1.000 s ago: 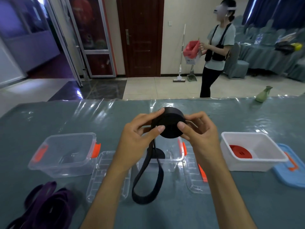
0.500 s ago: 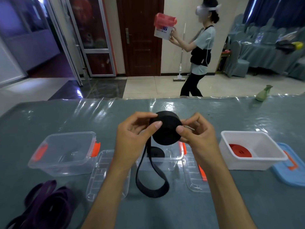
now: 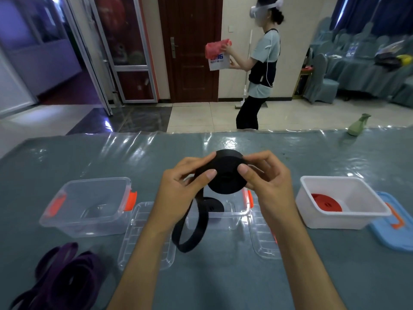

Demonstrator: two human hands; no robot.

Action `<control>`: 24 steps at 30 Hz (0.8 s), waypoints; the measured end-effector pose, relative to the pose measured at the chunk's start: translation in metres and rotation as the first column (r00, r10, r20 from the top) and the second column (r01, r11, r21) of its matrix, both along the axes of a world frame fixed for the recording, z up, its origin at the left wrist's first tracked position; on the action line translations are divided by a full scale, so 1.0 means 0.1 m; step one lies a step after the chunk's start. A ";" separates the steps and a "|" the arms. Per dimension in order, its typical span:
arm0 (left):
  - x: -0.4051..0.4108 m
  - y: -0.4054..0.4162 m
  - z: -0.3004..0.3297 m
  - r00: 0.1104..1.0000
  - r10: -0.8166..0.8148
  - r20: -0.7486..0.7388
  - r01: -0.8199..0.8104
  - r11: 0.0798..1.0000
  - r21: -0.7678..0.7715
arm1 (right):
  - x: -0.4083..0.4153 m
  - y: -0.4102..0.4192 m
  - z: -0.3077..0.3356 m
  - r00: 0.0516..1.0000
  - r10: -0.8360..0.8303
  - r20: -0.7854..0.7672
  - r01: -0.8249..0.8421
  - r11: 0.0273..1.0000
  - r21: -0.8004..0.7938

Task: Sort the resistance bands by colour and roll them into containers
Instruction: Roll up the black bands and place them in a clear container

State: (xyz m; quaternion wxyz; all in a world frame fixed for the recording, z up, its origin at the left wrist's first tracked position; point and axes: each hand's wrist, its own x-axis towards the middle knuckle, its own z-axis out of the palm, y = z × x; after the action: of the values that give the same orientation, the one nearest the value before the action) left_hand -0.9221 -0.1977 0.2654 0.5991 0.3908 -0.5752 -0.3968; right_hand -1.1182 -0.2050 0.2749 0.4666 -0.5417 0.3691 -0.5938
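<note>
A black resistance band (image 3: 225, 175), mostly wound into a thick roll, is held above the table between both hands. My left hand (image 3: 178, 191) pinches its left side with thumb and fingers. My right hand (image 3: 266, 180) grips its right side. A short loose loop of the band hangs down to the table in front of the middle clear container (image 3: 232, 214), which holds another black roll (image 3: 212, 205). A red roll (image 3: 325, 202) lies in the white container (image 3: 357, 218) at the right. Loose purple bands (image 3: 60, 274) lie at the near left.
An empty clear container (image 3: 89, 222) with orange clips stands at the left. Two clear lids (image 3: 138, 240) (image 3: 261, 238) lie flat beside the middle box, and a blue lid (image 3: 393, 229) lies at the far right. A person walks beyond the table; a green bottle (image 3: 357, 125) stands at the far edge.
The roll in my hands has grown thicker and the hanging loop has become shorter. The person behind the table has walked from right toward the left.
</note>
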 end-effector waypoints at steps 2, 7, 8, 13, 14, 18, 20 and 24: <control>0.01 -0.01 0.02 0.999 0.027 -0.032 -0.026 1.000 0.017 | 0.01 -0.01 0.00 0.999 0.050 0.021 -0.051 0.998 0.047; -0.01 -0.03 -0.06 0.991 0.112 -0.072 -0.109 0.993 0.047 | -0.05 -0.05 -0.01 0.996 0.051 -0.072 -0.048 0.998 0.047; 0.00 -0.04 -0.07 0.995 0.071 -0.071 -0.067 0.997 0.050 | -0.05 -0.05 -0.02 0.999 0.018 -0.051 -0.016 0.999 0.039; -0.01 -0.05 -0.09 0.999 0.037 -0.014 -0.037 0.999 -0.015 | -0.07 -0.05 -0.04 0.999 0.037 -0.009 -0.037 0.998 0.060; -0.03 -0.05 -0.08 0.997 0.065 -0.031 -0.066 0.998 -0.011 | -0.08 -0.06 -0.03 0.998 0.047 -0.040 -0.045 0.997 0.058; -0.04 -0.04 -0.11 0.995 0.048 -0.090 -0.044 0.998 0.049 | -0.08 -0.06 -0.03 0.999 -0.025 -0.023 0.026 0.999 0.047; -0.01 -0.06 -0.13 0.998 -0.018 -0.065 0.020 0.999 0.031 | -0.05 -0.05 -0.06 0.999 -0.051 0.016 0.050 0.997 0.061; -0.05 -0.06 -0.10 0.994 0.080 -0.074 -0.079 0.997 0.023 | -0.07 -0.09 -0.07 0.999 0.034 -0.017 -0.032 0.996 0.088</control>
State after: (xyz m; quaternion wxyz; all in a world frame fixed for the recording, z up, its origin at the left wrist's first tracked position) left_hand -0.9268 -0.2037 0.2553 0.6316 0.4044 -0.5321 -0.3929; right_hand -1.1255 -0.2141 0.2681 0.4962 -0.5323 0.3901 -0.5642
